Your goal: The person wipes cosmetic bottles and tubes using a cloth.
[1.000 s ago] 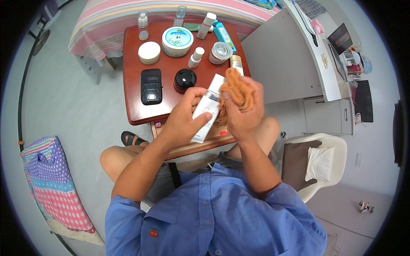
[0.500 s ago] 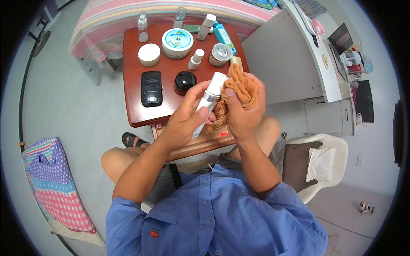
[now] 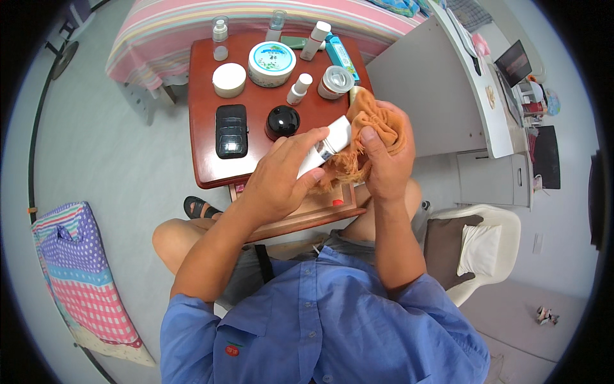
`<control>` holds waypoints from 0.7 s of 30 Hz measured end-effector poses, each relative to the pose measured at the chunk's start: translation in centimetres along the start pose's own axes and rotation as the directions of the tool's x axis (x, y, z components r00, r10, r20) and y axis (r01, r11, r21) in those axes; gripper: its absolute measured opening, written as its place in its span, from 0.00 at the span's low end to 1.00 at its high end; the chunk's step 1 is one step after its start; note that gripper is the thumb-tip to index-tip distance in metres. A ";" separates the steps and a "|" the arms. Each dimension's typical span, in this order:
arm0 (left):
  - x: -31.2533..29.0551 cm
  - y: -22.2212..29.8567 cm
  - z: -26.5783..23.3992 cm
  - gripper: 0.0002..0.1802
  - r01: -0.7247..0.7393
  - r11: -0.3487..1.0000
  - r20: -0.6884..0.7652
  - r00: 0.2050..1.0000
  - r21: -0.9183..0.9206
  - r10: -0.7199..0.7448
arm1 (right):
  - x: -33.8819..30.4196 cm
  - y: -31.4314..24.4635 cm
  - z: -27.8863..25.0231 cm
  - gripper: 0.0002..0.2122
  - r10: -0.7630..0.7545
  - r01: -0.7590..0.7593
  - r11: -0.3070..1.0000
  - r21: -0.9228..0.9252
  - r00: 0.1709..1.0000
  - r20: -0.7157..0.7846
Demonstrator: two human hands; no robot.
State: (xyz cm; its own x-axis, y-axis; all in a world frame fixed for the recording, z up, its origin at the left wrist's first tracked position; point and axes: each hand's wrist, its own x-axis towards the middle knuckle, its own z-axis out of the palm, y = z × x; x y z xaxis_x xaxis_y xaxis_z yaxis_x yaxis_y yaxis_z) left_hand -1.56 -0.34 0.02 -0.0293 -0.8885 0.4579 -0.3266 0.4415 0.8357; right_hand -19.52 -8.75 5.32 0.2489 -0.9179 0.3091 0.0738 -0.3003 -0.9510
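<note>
1. A big red-brown table (image 3: pixel 203 131) holds jars and bottles.
2. Its drawer (image 3: pixel 307 223) is pulled out, just under the hands.
3. The left hand (image 3: pixel 275 176) has its fingers and thumb clamped on a white bottle (image 3: pixel 340 133).
4. The right hand (image 3: pixel 391 165) has its fingers and thumb pinched on a bunched orange cloth (image 3: pixel 382 125) with a stringy edge.
5. The bottle is tilted above the drawer; its cap seems to touch the cloth, but I can't quite tell.
6. A round black jar (image 3: pixel 282 121) sits near the left hand.
</note>
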 end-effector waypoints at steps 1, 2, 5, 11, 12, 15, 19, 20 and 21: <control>0.1 0.0 -0.1 0.32 -0.052 0.996 0.014 0.999 0.077 0.051 | 0.3 -0.1 -0.5 0.22 0.069 -0.081 0.991 0.110 0.991 0.114; 0.3 -0.2 -0.2 0.32 -0.114 0.981 0.021 0.994 0.157 0.112 | 0.5 -0.3 -0.8 0.22 0.119 -0.139 0.985 0.106 0.976 0.181; 0.3 -0.2 -0.4 0.34 -0.135 0.974 0.086 0.989 0.182 0.121 | 0.4 0.2 -1.5 0.22 0.205 -0.251 0.948 0.195 0.952 0.225; -0.2 0.2 0.9 0.36 -0.006 0.998 0.049 0.999 0.066 0.003 | -0.4 0.1 -0.8 0.18 0.274 -0.290 0.923 0.254 0.957 0.094; -0.2 -0.2 1.1 0.36 -0.007 0.998 0.050 0.999 0.068 0.004 | -0.7 0.6 -0.4 0.18 0.194 -0.193 0.962 0.192 0.981 0.017; -0.2 -1.1 1.4 0.37 -0.051 0.995 -0.001 0.999 0.089 0.051 | -2.0 1.9 1.3 0.18 0.087 -0.077 0.992 0.103 0.992 -0.092; -0.2 -0.7 1.2 0.36 -0.008 0.967 -0.077 0.997 0.256 0.029 | -4.0 3.3 2.9 0.17 0.092 -0.071 0.993 0.099 0.969 -0.228; -0.1 -0.6 1.1 0.36 0.004 0.945 -0.092 0.995 0.328 0.028 | -4.4 3.4 3.3 0.17 0.145 -0.114 0.984 0.139 0.962 -0.232; -0.1 -0.5 1.0 0.36 0.007 0.944 -0.094 0.995 0.329 0.025 | -4.7 3.5 3.7 0.17 0.200 -0.160 0.970 0.183 0.953 -0.228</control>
State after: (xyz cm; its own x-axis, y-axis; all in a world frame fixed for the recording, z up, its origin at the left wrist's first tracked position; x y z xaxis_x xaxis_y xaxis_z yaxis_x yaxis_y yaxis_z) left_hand -2.33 -0.58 -0.76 0.0508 -0.8614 0.5054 -0.6194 0.3698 0.6925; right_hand -16.85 -4.53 0.56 0.0319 -0.9939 0.1060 0.2083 -0.0971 -0.9732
